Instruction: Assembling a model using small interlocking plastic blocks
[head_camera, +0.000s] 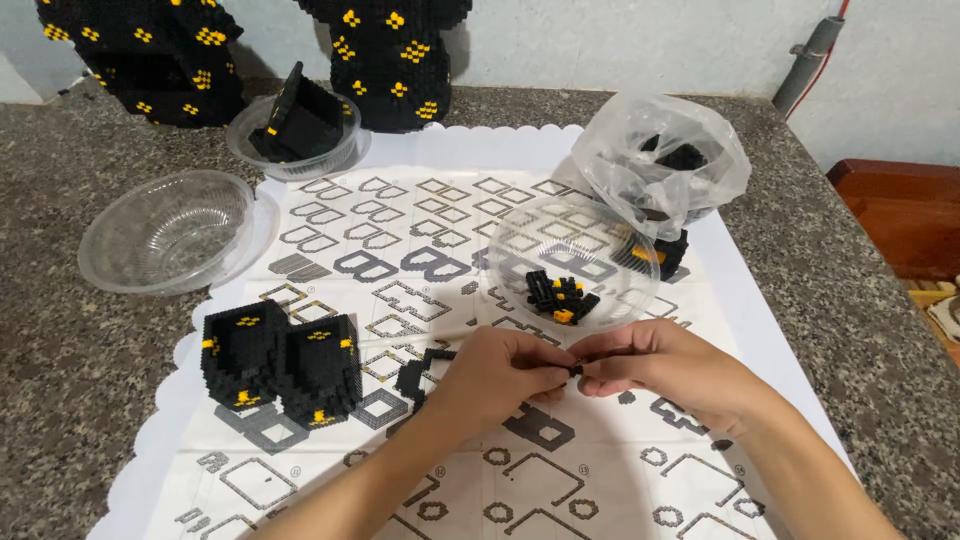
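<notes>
My left hand (500, 375) and my right hand (655, 375) meet fingertip to fingertip over a printed instruction sheet (400, 230). Between them they pinch a tiny black brick piece (573, 369), mostly hidden by my fingers. Just left of my left hand lies a small black brick frame (418, 372) on the sheet. A clear shallow bowl (610, 235) beyond my hands holds several loose black and yellow bricks (560, 295). At the left of the sheet stand two joined black brick blocks with yellow spots (282, 365).
An empty clear bowl (165, 232) sits at left on the granite counter (60, 360). Another clear bowl (300, 125) at the back holds a black built part. Two large black and yellow brick models (385, 60) stand against the wall. A clear plastic bag (665, 160) of bricks lies at right.
</notes>
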